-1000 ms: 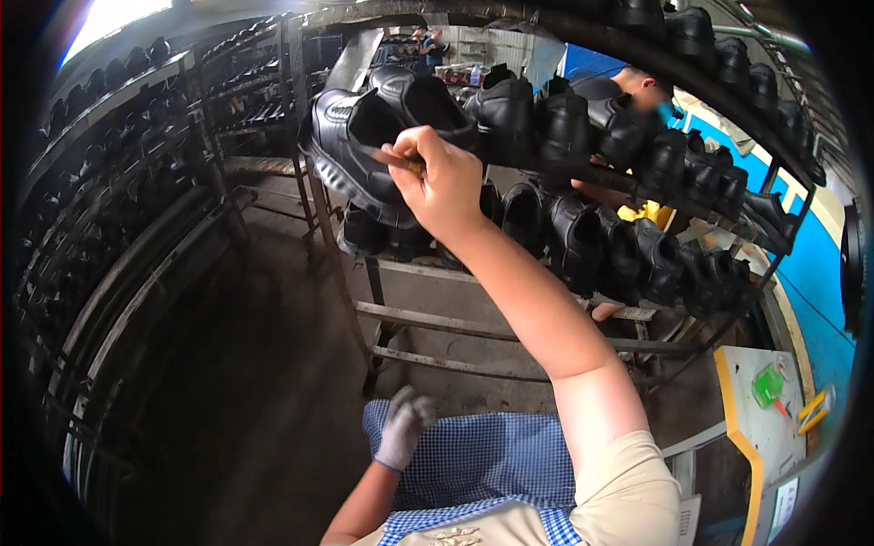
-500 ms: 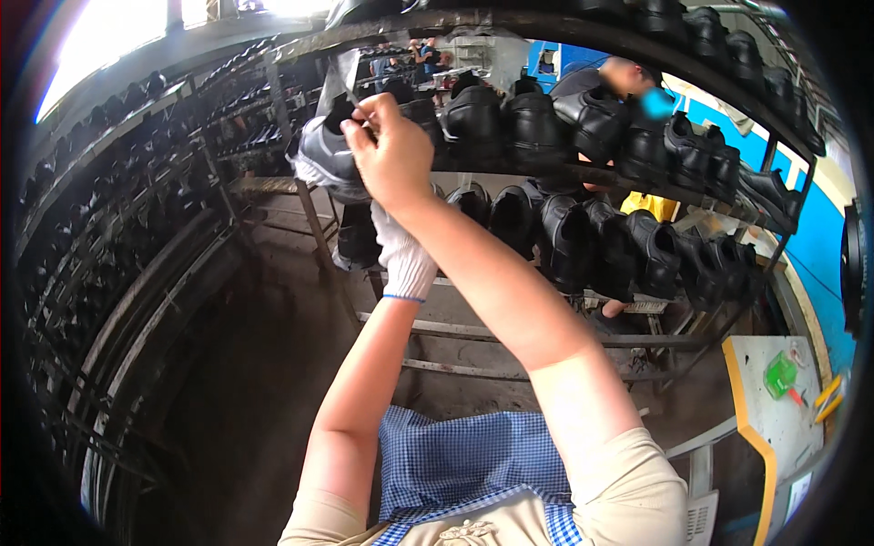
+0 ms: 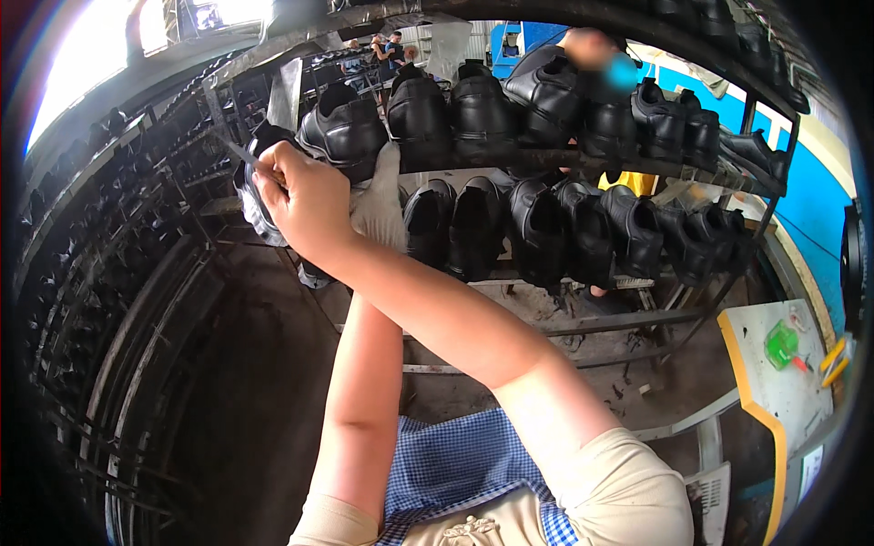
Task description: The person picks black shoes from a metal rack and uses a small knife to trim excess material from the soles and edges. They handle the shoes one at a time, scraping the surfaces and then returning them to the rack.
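Bare, my right hand point(image 3: 308, 198) crosses over my left arm, its fingers closed on a thin, dark stick-like tool point(image 3: 238, 153). The tool's far end points up and left, over a black shoe point(image 3: 264, 182) with clear plastic about its lower part. My left hand point(image 3: 381, 205), in a white knit glove, lies behind my right wrist. One gloved finger runs up the right side of another black shoe point(image 3: 342, 127), and the hand appears to grip it from below. My right hand and forearm hide the rest of the glove.
A rack holds rows of black shoes point(image 3: 480, 114), with a lower row point(image 3: 533, 223) beneath. More shoe racks point(image 3: 82, 218) fill the left side. A person point(image 3: 542, 64) is behind the rack. At right, a white table point(image 3: 774, 364) carries a green container point(image 3: 781, 344) and a yellow-handled tool point(image 3: 835, 364).
My right hand has moved left and down with the tool. My gloved left hand now shows more, beside the second shoe. The view has shifted, and the shelf shoes appear further left.
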Motion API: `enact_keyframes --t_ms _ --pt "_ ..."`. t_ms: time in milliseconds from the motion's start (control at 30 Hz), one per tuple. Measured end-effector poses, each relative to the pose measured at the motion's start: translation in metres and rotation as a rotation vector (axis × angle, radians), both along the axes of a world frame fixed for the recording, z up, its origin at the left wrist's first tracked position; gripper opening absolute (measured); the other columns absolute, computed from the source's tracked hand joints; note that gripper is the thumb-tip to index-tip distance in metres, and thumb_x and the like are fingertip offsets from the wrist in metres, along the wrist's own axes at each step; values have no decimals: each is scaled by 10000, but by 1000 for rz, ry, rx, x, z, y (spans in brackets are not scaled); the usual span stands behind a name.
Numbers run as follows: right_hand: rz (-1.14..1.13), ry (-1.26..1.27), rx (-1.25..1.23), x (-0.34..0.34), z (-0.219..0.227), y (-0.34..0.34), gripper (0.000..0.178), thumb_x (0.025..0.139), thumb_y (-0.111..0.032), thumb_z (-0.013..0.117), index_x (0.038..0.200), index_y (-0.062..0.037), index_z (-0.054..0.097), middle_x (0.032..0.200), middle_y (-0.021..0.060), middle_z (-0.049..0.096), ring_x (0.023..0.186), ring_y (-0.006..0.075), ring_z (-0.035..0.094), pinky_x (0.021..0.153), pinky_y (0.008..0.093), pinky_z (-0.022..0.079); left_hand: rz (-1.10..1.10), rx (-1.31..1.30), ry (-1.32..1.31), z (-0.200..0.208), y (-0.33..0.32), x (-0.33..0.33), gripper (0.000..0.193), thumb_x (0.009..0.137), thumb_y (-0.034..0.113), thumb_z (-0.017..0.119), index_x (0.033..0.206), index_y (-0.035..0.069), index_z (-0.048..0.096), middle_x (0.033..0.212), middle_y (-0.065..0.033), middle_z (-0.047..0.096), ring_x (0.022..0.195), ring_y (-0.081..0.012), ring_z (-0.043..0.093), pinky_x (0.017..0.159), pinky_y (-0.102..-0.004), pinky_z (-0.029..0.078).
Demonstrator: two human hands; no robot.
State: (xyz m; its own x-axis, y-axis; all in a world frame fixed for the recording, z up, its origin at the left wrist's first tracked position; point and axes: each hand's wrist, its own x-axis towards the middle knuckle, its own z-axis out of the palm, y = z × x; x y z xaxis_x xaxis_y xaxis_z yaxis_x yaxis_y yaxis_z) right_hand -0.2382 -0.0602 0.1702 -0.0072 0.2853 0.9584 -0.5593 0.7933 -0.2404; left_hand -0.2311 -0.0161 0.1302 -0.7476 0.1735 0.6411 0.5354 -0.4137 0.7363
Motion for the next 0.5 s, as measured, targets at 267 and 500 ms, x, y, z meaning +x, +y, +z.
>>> enact_keyframes --t_ms 267,500 --pt "112 174 -9 4 -9 -8 104 870 -53 688 894 -60 587 729 96 653 625 259 666 553 337 483 155 -176 71 -4 -5 4 741 761 434 823 1293 -8 558 1144 -133 672 1004 -224 630 928 -312 466" --pt "182 182 27 10 -19 -20 86 876 -30 676 897 -51 596 734 102 640 608 264 649 556 323 484 278 -36 190 4 -17 19 905 666 301 892 1416 54 448 1209 -176 619 1097 -292 598 1001 -370 439"
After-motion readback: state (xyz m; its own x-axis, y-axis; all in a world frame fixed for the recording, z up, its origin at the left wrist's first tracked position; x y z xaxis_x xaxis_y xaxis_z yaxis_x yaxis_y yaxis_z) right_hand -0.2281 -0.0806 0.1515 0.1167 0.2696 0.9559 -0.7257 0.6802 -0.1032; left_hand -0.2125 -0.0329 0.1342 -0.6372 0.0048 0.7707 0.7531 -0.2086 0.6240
